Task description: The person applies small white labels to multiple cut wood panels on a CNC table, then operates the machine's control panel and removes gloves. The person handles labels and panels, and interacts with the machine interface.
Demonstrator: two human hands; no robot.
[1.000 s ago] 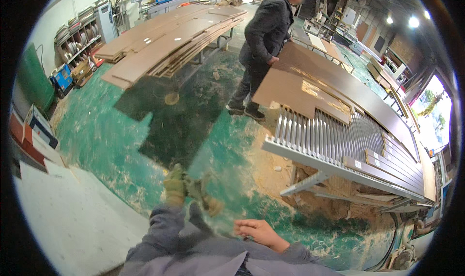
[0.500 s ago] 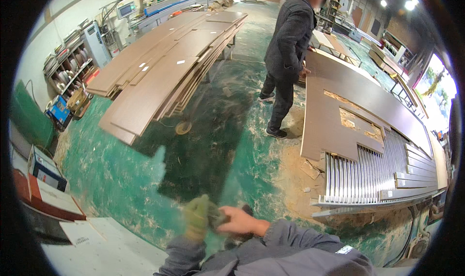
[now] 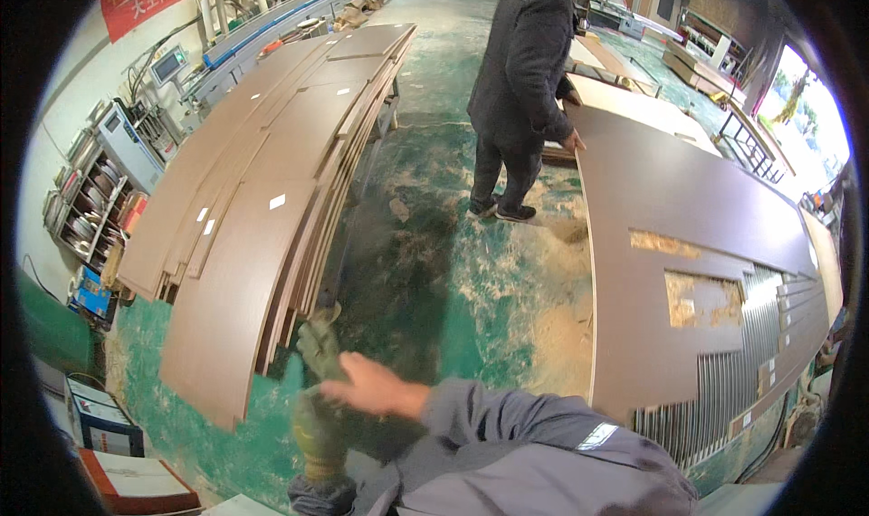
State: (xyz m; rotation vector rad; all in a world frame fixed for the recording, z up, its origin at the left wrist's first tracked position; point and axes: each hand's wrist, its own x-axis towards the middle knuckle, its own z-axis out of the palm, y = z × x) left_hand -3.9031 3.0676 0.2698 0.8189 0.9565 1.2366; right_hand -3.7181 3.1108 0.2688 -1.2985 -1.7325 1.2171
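My left hand [image 3: 319, 433] wears a yellow-green work glove and is raised low in the middle of the head view; its fingers are blurred and partly hidden. Just above it, my bare right hand [image 3: 369, 385] reaches in from the right, its fingers closed against a loose grey-green glove [image 3: 319, 342]. That glove sticks up past both hands, limp and smeared by motion. Behind it lies the near corner of a stack of brown panels [image 3: 244, 253].
A person in dark clothes [image 3: 520, 72] stands ahead, one hand on a large brown panel [image 3: 670, 172] on the right-hand roller table [image 3: 715, 416]. Dusty green floor [image 3: 412, 272] runs between the stacks. A red-edged box [image 3: 136, 484] sits at lower left.
My view has turned and come nearer the left panel stack. Both hands have moved left, and the loose glove now stretches out above them. The other person still stands at the right panel.
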